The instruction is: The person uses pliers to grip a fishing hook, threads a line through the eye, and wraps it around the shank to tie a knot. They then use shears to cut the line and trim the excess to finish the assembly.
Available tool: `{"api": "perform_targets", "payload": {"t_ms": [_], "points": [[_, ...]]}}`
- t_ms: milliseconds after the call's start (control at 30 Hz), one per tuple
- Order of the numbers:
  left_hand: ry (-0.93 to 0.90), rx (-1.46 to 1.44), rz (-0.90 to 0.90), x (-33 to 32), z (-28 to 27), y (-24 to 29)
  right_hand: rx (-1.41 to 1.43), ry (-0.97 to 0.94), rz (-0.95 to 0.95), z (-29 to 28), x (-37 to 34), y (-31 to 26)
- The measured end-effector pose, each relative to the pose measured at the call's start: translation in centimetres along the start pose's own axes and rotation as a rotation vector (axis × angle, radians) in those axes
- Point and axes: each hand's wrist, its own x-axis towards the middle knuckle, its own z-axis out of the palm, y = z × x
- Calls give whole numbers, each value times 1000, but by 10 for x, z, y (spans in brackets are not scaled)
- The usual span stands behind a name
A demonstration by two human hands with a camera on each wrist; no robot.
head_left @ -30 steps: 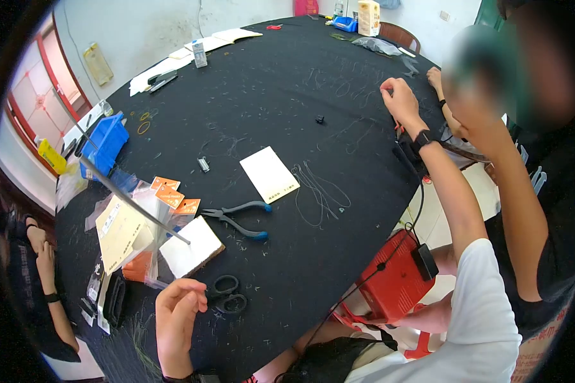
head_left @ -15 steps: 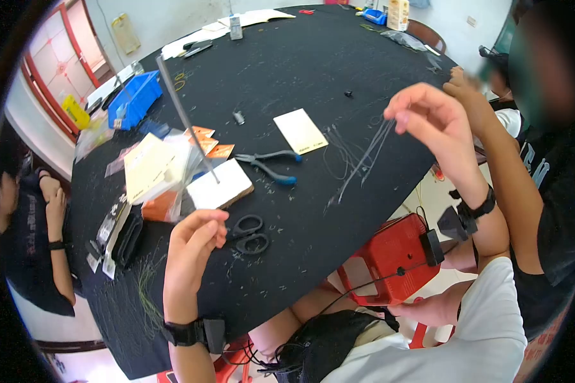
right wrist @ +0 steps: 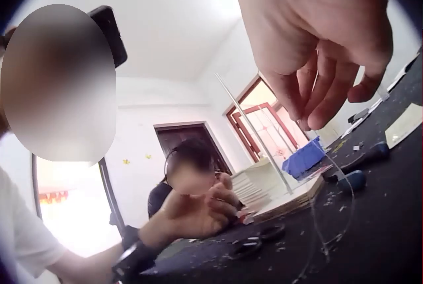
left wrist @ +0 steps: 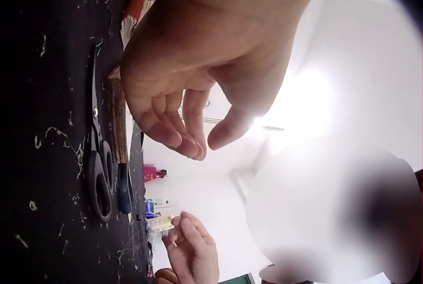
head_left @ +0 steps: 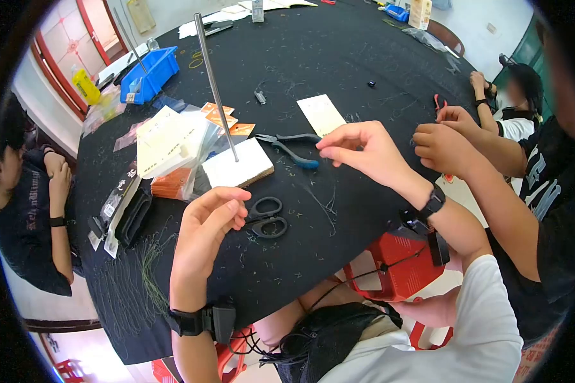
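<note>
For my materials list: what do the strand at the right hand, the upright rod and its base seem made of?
Strand: perhaps smooth plastic, thin and pale. Rod: likely polished metal, silvery with bright highlights. Base: probably wood, matte white top, rough brown edge.

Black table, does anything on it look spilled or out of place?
It looks littered: pale scraps lie scattered around the scissors, like ungathered clippings, and green strands sprawl loose at lower left in the head view. Nothing looks plainly broken.

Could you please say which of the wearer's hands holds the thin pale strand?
The right hand: the strand hangs from it; the left hand holds nothing visible.
</note>
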Motion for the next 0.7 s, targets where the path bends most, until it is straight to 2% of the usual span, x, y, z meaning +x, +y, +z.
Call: {"api": "perform_targets", "payload": {"t_ms": [233, 500, 700], "points": [[3, 6, 7, -1, 0, 0, 8, 35, 12, -1, 9, 13], [-18, 19, 1, -1, 0, 0, 170, 155, -86, -23, -15, -38], [-2, 23, 12, -2, 2, 2, 28, 153, -179, -30, -16, -63]]}}
